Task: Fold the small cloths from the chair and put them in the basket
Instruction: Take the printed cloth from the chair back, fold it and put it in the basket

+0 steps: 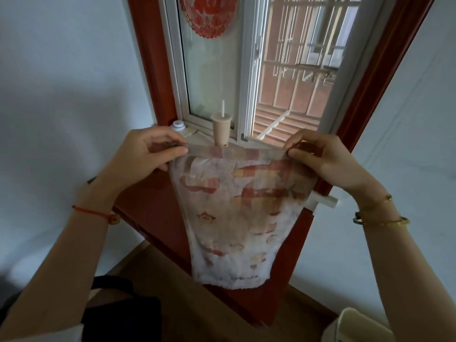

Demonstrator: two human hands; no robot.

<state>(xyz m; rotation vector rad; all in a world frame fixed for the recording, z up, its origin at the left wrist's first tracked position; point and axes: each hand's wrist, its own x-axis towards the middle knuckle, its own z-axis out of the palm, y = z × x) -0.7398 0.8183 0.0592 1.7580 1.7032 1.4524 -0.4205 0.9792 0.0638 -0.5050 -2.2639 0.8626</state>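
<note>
The fingers (pixel 176 152) of the left hand (pixel 145 154) are pinched shut on the upper left corner of a small cloth (pixel 237 213), thumb on the near side and fingertips curled over the top edge. The fingers (pixel 294 153) of the right hand (pixel 328 159) pinch the upper right corner the same way, so the top edge is pulled nearly straight between the 2 hands.

The cloth hangs free in the air from that edge, spread flat and facing the camera, its lower hem touching nothing. It is thin and whitish with faded red and yellow printed patterns, and narrows toward the bottom in this wide view.

The left wrist wears a red string bracelet (pixel 98 214); the right wrist carries gold bangles (pixel 381 215).

Behind the cloth is a window (pixel 214 70) with a red-brown frame. On its sill (pixel 197 134) stands a tan drink cup (pixel 221 129) with a white straw, just above the cloth's top edge, and a small white bottle cap (pixel 178 125) shows beside the left hand. A red paper cutting (pixel 208 16) is stuck to the pane. At the lower right corner a pale rim (pixel 355 322) appears, too cropped to identify.
</note>
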